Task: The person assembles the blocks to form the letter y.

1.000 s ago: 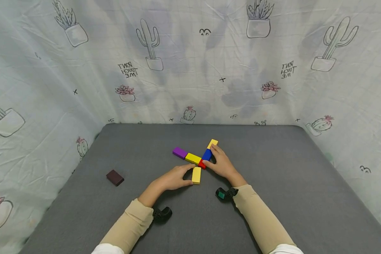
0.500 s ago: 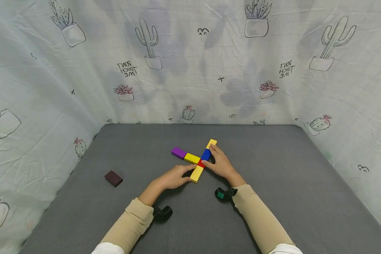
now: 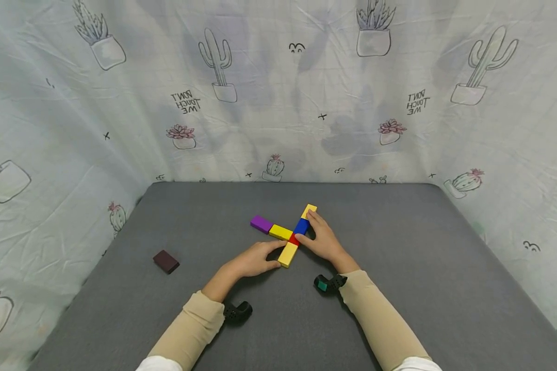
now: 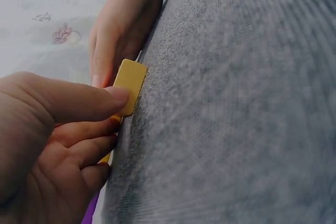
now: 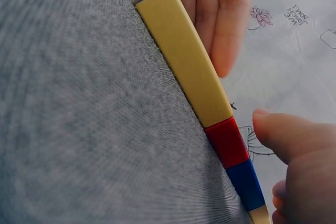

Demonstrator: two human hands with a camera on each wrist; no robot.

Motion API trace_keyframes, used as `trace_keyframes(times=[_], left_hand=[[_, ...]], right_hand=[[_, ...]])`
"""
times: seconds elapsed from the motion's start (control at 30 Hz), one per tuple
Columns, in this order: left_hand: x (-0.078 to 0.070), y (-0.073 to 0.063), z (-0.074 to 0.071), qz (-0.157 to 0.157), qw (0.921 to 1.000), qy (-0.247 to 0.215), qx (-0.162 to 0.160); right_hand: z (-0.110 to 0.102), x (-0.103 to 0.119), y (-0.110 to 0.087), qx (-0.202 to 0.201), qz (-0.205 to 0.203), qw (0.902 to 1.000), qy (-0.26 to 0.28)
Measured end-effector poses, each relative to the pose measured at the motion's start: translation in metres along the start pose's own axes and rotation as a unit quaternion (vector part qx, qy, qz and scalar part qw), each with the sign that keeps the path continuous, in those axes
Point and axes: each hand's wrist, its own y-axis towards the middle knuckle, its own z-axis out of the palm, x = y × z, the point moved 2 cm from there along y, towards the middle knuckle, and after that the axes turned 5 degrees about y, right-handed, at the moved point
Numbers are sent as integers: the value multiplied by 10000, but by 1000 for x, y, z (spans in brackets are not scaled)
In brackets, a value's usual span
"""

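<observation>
My left hand (image 3: pixel 255 259) pinches a pale yellow block (image 3: pixel 288 255) lying flat, its thumb pressed to the near end and its other fingers by the far end. Directly against this block sits a red block (image 5: pixel 228 142), followed in line by a blue block (image 3: pixel 301 226) and another pale yellow block (image 3: pixel 309 207). A brighter yellow block (image 3: pixel 280 232) and a purple block (image 3: pixel 261 224) branch off to the left from the red one. My right hand (image 3: pixel 326 241) rests along the line's right side, thumb by the red block and index fingertip on the far pale yellow block.
A dark brown block (image 3: pixel 166 261) lies alone to the left on the grey tabletop (image 3: pixel 422 283). Behind and around the table hangs a white curtain (image 3: pixel 260 129) printed with cacti. Black wrist cameras (image 3: pixel 238 313) sit on both arms.
The near pale yellow block has turned and come up against the red block, guided by my left hand, and now lies in line with the blue one. My right hand has stayed in place.
</observation>
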Motion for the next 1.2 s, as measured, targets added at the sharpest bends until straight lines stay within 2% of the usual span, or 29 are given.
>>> trace_keyframes(times=[0.2,0.4,0.6,0.93,1.03,1.2], left_hand=[[8,-6,1,39,9996,-260,-108],[19,-18,-2,-32,9984,-512,-234],[23,-25,-5,-77,9979,-581,-292],[28,-35,-8,-195,9968,-609,-471],[34,-41,-12,-325,9954,-639,-642],[46,-57,-23,-477,9901,-593,-1179]], right_hand=[[0,-1,-3,-158,45,9997,174],[0,3,-10,-294,97,9989,354],[2,9,-22,-376,-32,9986,375],[11,21,-37,-107,-159,9996,183],[14,24,-39,-22,-192,9997,140],[17,26,-41,49,-240,9995,201]])
